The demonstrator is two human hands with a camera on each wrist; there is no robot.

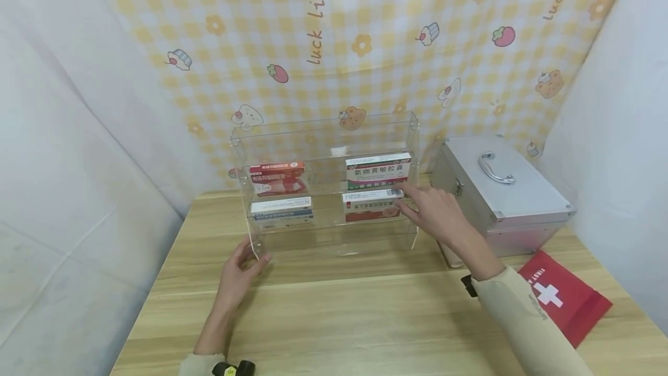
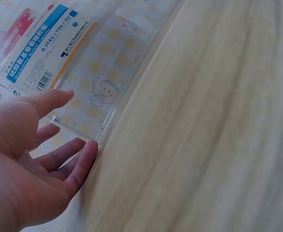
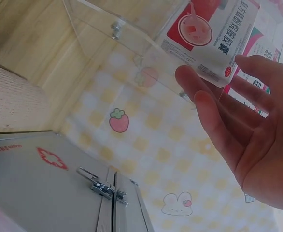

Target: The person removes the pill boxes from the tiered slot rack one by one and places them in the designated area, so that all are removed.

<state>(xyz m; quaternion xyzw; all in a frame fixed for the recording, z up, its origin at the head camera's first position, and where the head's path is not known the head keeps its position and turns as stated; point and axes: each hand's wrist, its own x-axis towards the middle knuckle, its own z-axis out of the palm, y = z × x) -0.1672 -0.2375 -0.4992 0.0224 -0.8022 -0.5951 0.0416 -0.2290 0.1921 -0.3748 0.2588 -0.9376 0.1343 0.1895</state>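
A clear acrylic rack (image 1: 329, 239) stands on the table with medicine boxes on its tiers. My left hand (image 1: 241, 271) holds its lower left corner, thumb in front and fingers curved at the side panel; the left wrist view shows the fingertips at the bottom edge. With fingers extended, my right hand (image 1: 438, 213) touches the upper right corner of a white-and-red medicine box (image 1: 369, 211) on the lower right. Above that box is a green-and-pink box (image 1: 381, 174). On the left, a red box (image 1: 276, 181) sits over a white-and-blue box (image 2: 47, 46).
A silver metal case (image 1: 516, 190) with a handle on its lid stands close to the right of the rack. In front of it lies a red first-aid pouch (image 1: 561, 300), beside my right forearm. A checked curtain (image 1: 360, 22) hangs behind the wooden table (image 1: 334, 324).
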